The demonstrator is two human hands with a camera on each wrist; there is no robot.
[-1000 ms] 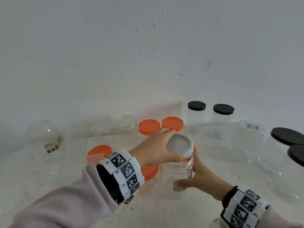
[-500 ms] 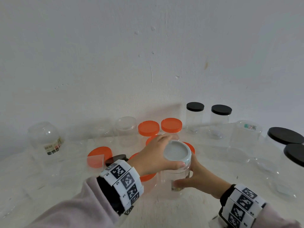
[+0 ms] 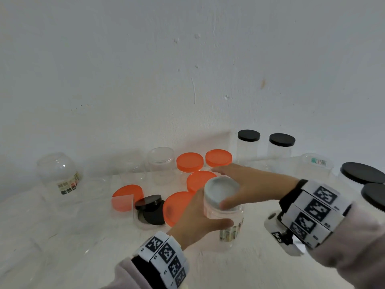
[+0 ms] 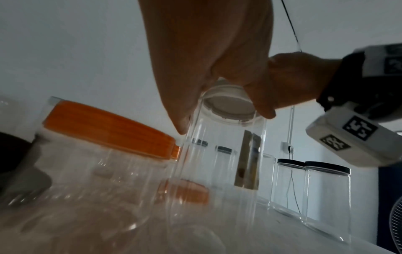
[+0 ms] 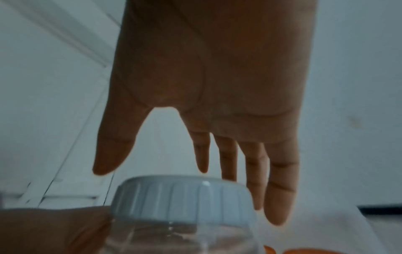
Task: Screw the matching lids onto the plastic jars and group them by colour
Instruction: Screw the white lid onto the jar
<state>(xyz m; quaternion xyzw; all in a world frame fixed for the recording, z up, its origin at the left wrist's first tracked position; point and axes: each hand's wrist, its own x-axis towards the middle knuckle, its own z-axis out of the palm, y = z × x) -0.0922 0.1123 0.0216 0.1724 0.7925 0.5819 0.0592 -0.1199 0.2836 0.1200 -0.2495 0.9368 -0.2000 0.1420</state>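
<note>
The roles swap between my hands over this last second. A moment ago the left grip [image 3: 200, 217] is on top of the white lid [image 3: 221, 189] and the right one steadies the body; now the left grip comes in from 7 o'clock and wraps the clear labelled jar [image 3: 231, 232] around its upper wall, thumb across the near side, while the right grip [image 3: 250, 184] reaches in from 3 o'clock over the lid.

The right grip is spread: in the right wrist view the fingers [image 5: 280, 189] hang straight past the far edge of the ribbed lid, not curled round it. The thumb looks to be touching the near rim in the head view, but I cannot tell how firmly.

The jar stands upright on the desk [image 3: 62, 247], close in front of me at centre, with the lid sitting level on its mouth. I judge the lid is seated but perhaps not tight, and that I am re-gripping for another turn. The orange-lidded jars [image 3: 190, 161] cluster at 11 o'clock and the black-lidded jars [image 3: 249, 135] at 1 o'clock, so this white one has no group yet and should stand apart from both
</note>
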